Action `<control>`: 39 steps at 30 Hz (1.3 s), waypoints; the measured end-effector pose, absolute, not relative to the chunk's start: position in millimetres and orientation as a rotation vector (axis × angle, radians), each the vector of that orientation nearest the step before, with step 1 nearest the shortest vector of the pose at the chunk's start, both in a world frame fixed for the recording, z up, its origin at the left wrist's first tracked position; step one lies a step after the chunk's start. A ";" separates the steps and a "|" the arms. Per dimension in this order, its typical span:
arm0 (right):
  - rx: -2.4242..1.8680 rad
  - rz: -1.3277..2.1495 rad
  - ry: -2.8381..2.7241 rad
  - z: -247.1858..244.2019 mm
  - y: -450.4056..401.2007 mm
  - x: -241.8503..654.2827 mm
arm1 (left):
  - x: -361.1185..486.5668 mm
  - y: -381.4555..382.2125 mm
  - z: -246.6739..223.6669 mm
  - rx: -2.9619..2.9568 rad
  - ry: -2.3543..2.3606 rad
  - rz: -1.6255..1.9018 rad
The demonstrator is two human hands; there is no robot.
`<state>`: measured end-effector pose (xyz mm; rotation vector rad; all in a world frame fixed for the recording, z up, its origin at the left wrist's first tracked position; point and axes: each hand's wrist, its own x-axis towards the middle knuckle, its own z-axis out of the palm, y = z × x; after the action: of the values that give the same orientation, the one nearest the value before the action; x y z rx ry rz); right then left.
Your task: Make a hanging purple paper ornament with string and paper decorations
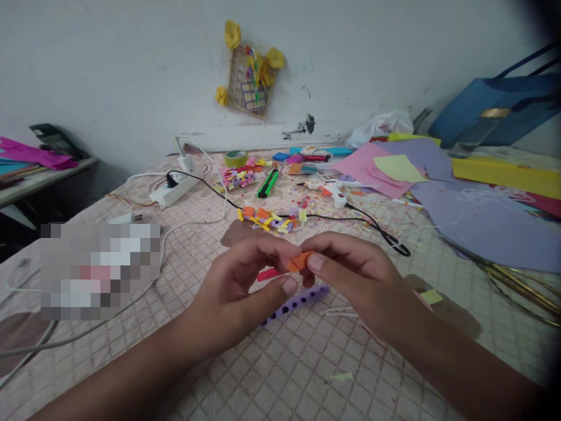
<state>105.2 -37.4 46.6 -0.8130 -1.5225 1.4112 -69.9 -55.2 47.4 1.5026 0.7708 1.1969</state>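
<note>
A small orange piece (298,261) is pinched between the thumb and fingers of my right hand (350,275). My left hand (249,280) is beside it, fingertips at the piece's left edge and thumb apart below it. Under my hands a purple strip with dark dots (302,300) lies on the checked cloth, partly covered by my left hand. A red piece (268,274) shows between my left thumb and fingers, on the cloth. Just beyond my hands is a cluster of orange, yellow and purple cut pieces (272,220).
Behind are a green cutter (267,183), a glue gun (335,195) with a black cable, tape (235,158) and a power strip (173,192). Coloured sheets (491,222) and golden wire rings (521,290) lie at right. White cables (162,257) run along the left.
</note>
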 end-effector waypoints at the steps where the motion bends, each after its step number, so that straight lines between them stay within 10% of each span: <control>1: -0.806 1.428 -1.516 46.5 -37.4 104.9 | -70.0 -55.1 47.5 1.514 0.774 1.200; 39: -0.766 1.322 -1.733 45.3 -44.1 107.4 | -72.4 -38.9 40.2 1.160 0.763 1.078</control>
<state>107.4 -44.1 45.3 -0.7662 -1.7328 1.3220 -72.4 -38.9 40.2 1.1604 0.7630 1.0775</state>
